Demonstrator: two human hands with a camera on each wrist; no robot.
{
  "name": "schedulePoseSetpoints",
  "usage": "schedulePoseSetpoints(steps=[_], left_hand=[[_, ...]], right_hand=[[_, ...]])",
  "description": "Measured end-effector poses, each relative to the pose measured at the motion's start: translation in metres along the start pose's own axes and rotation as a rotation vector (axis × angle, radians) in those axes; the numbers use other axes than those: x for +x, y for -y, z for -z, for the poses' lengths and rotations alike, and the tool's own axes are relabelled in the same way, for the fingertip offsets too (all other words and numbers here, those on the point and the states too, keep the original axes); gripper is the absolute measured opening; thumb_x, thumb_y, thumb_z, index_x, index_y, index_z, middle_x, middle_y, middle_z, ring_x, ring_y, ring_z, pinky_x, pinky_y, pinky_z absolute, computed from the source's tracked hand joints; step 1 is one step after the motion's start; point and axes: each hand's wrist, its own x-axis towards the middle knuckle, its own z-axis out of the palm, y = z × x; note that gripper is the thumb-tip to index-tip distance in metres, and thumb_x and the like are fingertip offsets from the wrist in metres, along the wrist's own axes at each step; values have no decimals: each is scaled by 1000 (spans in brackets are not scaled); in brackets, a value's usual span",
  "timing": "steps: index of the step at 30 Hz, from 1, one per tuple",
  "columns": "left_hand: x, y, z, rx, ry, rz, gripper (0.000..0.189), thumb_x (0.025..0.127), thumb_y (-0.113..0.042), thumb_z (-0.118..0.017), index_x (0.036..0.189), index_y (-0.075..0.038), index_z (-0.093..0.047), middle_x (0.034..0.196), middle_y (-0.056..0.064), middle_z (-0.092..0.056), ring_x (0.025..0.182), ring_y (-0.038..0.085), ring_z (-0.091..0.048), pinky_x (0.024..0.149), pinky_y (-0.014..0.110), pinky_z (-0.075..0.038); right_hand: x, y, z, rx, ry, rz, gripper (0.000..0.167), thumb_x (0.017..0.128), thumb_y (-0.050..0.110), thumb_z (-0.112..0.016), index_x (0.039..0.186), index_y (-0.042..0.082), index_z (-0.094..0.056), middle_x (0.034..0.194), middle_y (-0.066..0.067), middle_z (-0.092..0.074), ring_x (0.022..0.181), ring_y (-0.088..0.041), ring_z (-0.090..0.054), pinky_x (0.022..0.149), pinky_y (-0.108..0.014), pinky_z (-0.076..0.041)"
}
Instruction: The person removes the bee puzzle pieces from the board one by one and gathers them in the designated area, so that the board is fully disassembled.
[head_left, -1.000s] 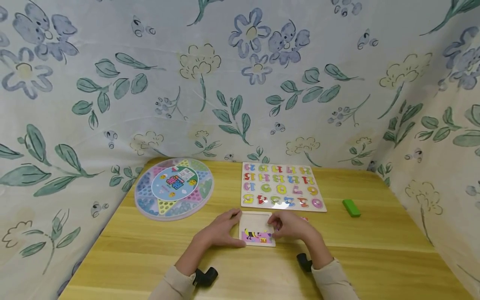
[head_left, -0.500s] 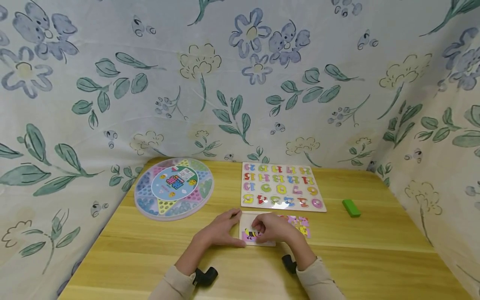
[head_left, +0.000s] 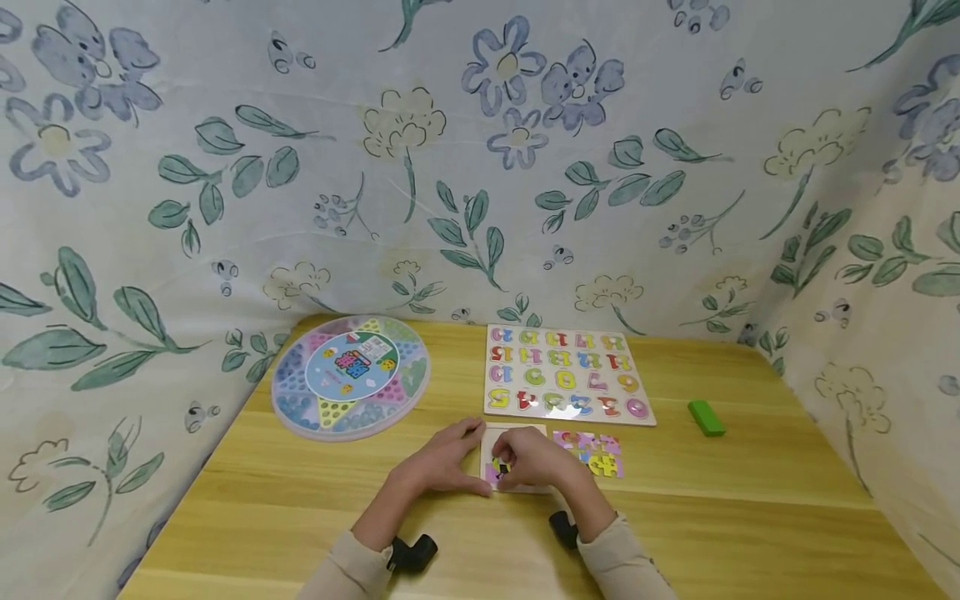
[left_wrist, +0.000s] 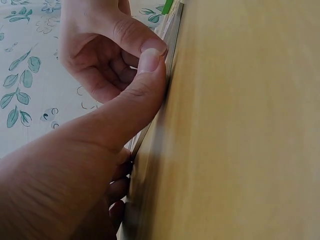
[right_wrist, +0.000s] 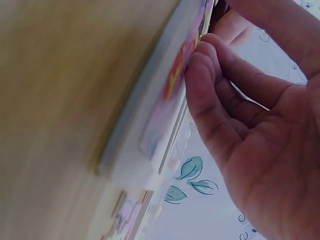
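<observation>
A small square wooden jigsaw tray (head_left: 492, 433) lies near the table's middle, with a bee picture partly showing along its near side. My left hand (head_left: 448, 460) holds the tray's left side, thumb at the near corner and fingertips at the far one. Over the tray is my right hand (head_left: 531, 457), fingers bent and thumb apart from them. In the right wrist view its fingertips (right_wrist: 199, 67) touch the pink printed surface (right_wrist: 172, 87); no piece shows in its grasp. In the left wrist view both thumbs nearly meet at the tray's edge. Loose jigsaw pieces (head_left: 602, 457) lie right of the tray.
Behind the tray lies a number puzzle board (head_left: 564, 373). A round Chinese checkers board (head_left: 351, 377) is at the back left. Further right sits a green block (head_left: 707, 418). Floral cloth (head_left: 450, 167) hangs behind the wooden table (head_left: 750, 517).
My right hand has moved left from the tray's right edge to over its left part, uncovering the loose pieces. The left hand has stayed in place.
</observation>
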Motion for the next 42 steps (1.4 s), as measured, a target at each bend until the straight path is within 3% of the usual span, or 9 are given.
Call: schedulePoseSetpoints(steps=[18,26,42], left_hand=[[1,-3,2,24,-2,-11,105,77,-62,-72,152,-3,-29,158,11,-31,145,27,-32,118,43,-31],[0,-4,4,24,5,-10,103,77,-60,-72,152,-3,-30,158,12,-31,145,29,-32,117,44,-31],[1,-1,1,8,17,4,106,76,-64,-71,153,-5,-28,159,11,-28,146,28,-30,118,44,-30]], right_hand=[[-1,4,-4,-67,-36,-43,39,64,15,-89,94,3,-68,81,0,-62,73,-8,-51,66,-23,-45],[-1,5,-6,-33,-53,-37,38,64,9,-88,92,3,-64,81,-4,-61,73,-12,-49,64,-24,-42],[1,4,-2,-76,-29,-46,33,66,1,-81,96,3,-68,79,1,-61,73,-10,-52,68,-25,-46]])
